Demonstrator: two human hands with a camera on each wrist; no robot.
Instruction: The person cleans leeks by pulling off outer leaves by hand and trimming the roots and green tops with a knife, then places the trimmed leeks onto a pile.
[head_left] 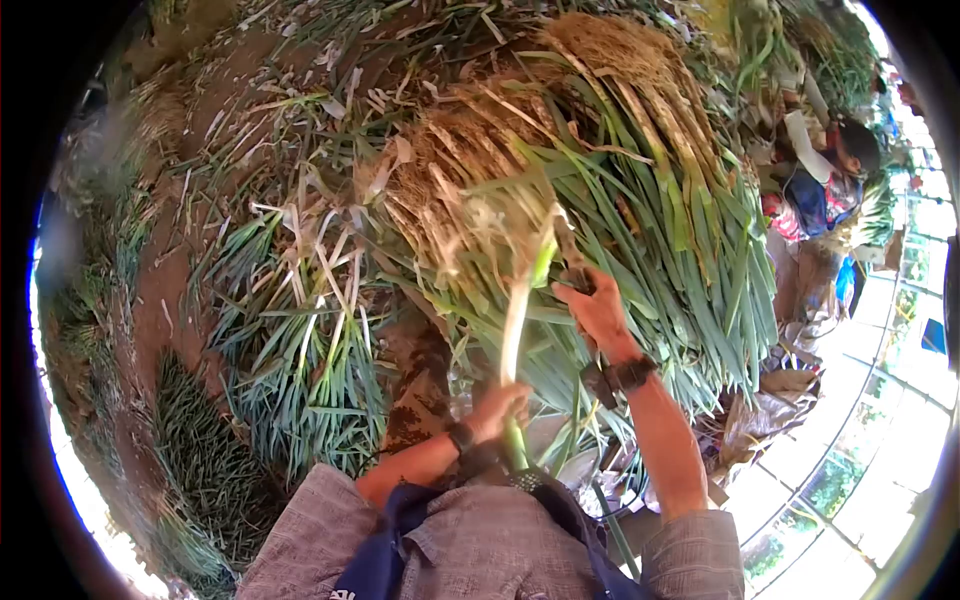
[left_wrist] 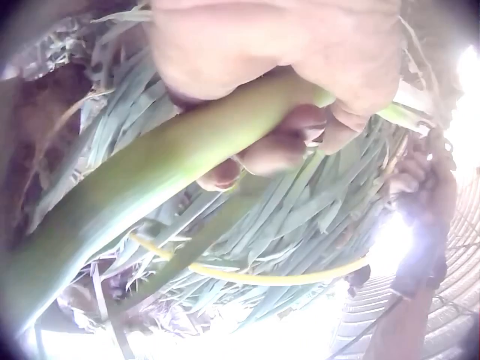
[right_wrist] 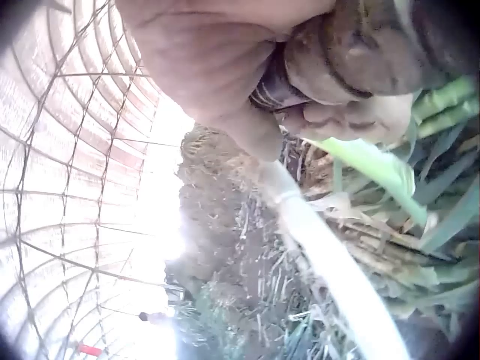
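Observation:
A long green onion slants up in front of the body, with a white shank and a blurred root end. My left hand grips it low down; in the left wrist view my fingers curl round the thick green stalk. Close beside its upper part is my right hand, with bent fingers. The right wrist view shows those fingers curled round a dark handle-like thing with pale bands, mostly hidden in the palm. A loose pale-green leaf sticks out below the fingers, near the white shank.
A large heap of green onions with brown roots lies ahead and right. Another pile is at left, among leaf scraps on brown soil. Another person is at far right, near a gridded translucent wall.

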